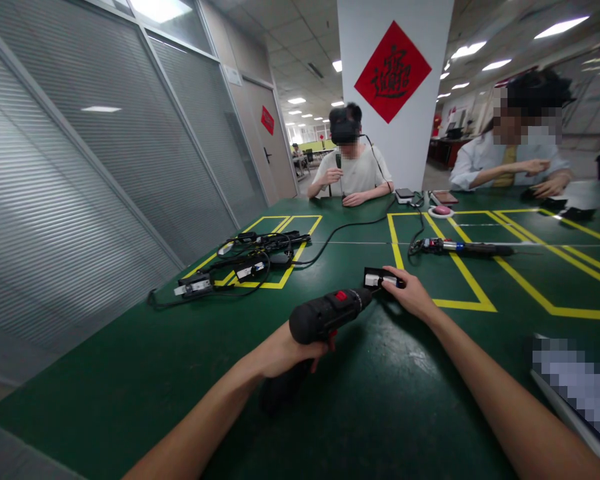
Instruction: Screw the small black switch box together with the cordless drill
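My left hand [293,350] is wrapped round the handle of a black power drill [327,315] with a red switch and trigger. The drill points right and away from me, its bit at a small black box [373,279] with a white label. Whether the bit touches the box is too small to tell. My right hand [403,290] grips that box at its right side, just above the green table. Part of the box is hidden behind my fingers.
Black adapters with tangled cables [260,260] lie at the left on the green table [205,353]. A black tool [460,248] lies at the right, a blurred device [575,387] nearer. Two people [363,167] sit across, one holding a screwdriver [339,162].
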Tool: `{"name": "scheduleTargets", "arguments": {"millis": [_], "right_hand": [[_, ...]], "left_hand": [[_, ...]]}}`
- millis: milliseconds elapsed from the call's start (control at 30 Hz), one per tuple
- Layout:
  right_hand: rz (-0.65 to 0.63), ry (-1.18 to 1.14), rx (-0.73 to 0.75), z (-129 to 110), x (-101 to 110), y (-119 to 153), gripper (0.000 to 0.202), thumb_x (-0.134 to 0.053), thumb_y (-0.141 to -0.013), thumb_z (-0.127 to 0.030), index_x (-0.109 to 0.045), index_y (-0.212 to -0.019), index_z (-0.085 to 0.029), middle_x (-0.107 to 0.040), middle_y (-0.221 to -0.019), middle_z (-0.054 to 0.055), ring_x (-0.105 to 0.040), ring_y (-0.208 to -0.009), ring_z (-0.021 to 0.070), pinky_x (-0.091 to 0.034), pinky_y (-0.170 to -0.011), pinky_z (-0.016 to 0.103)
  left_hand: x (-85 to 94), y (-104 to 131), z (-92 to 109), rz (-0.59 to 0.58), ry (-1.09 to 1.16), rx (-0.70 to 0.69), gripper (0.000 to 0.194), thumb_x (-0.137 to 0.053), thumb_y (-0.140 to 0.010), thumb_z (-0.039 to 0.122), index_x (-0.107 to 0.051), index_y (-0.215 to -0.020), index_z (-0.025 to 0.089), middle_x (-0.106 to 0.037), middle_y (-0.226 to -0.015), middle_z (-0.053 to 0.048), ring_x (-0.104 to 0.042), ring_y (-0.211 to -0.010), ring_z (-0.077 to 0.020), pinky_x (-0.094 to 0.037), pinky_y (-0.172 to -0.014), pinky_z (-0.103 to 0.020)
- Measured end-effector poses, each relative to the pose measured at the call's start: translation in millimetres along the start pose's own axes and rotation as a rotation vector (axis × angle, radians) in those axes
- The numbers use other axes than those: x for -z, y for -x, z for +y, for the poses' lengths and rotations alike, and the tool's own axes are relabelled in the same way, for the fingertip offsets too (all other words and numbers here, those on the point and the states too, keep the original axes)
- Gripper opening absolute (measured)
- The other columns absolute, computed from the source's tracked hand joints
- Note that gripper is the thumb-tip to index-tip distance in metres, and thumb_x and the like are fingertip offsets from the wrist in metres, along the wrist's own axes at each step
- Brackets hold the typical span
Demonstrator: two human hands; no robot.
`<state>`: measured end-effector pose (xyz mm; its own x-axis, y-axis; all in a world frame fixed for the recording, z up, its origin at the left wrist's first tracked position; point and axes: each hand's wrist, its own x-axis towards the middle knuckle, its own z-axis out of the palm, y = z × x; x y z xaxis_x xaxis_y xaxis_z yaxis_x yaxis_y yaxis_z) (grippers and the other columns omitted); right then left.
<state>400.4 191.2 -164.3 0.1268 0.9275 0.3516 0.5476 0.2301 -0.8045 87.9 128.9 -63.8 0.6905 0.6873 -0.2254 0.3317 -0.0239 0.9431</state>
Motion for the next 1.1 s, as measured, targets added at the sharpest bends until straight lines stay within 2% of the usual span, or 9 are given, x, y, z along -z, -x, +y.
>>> {"name": "scheduleTargets", "arguments": {"millis": [267,433,767,1100], "right_hand": [[-0.022,-0.036,-0.029,-1.5,2.6,-1.1,0.047,-0.063,-0.079,-0.037,-0.063,-0.123,-0.021,-0.065,-0.121,0.009,-0.063,-0.106,0.0236,-0.048,-0.095,0.038],[-0.013,-0.066,-0.015,1.9,1.4,-1.3,0.047,-0.063,-0.079,-0.036,-0.063,-0.123,-0.02,-0.066,-0.121,0.009,-0.063,-0.106,0.0236,-0.047,-0.096,0.038],[-0.017,-0.077,-0.02,3.9,-0.8,-1.8,0.046,-0.063,-0.08,-0.036,-0.062,-0.123,-0.02,-0.065,-0.12,0.009,-0.063,-0.104,0.0232,-0.048,-0.094,0.037],[-0.004,-0.064,-0.035,3.2,-1.1,-1.3,0.047,-0.064,-0.079,-0.036,-0.062,-0.123,-0.02,-0.065,-0.119,0.009,-0.063,-0.102,0.0228,-0.048,-0.093,0.037]], "left_hand": [[1.4,-1.5,-4.9,-0.004,0.02,0.0,0.033,-0.065,-0.076,0.023,-0.057,-0.107,0.014,-0.06,-0.086,-0.003,-0.055,-0.057,-0.0109,-0.043,-0.052,-0.024],[1.7,-0.3,-4.4,-0.01,-0.003,0.002,0.025,-0.063,-0.075,0.022,-0.059,-0.098,0.012,-0.062,-0.089,-0.005,-0.056,-0.058,-0.0111,-0.044,-0.055,-0.025],[0.9,0.4,-1.7,-0.005,-0.034,0.019,0.021,-0.062,-0.074,0.02,-0.06,-0.092,0.011,-0.057,-0.075,0.0,-0.055,-0.057,-0.0107,-0.042,-0.055,-0.025],[1.2,-0.7,-6.4,0.003,0.044,0.003,0.025,-0.063,-0.071,0.019,-0.058,-0.095,0.013,-0.058,-0.085,-0.002,-0.056,-0.059,-0.0112,-0.047,-0.054,-0.026]]}}
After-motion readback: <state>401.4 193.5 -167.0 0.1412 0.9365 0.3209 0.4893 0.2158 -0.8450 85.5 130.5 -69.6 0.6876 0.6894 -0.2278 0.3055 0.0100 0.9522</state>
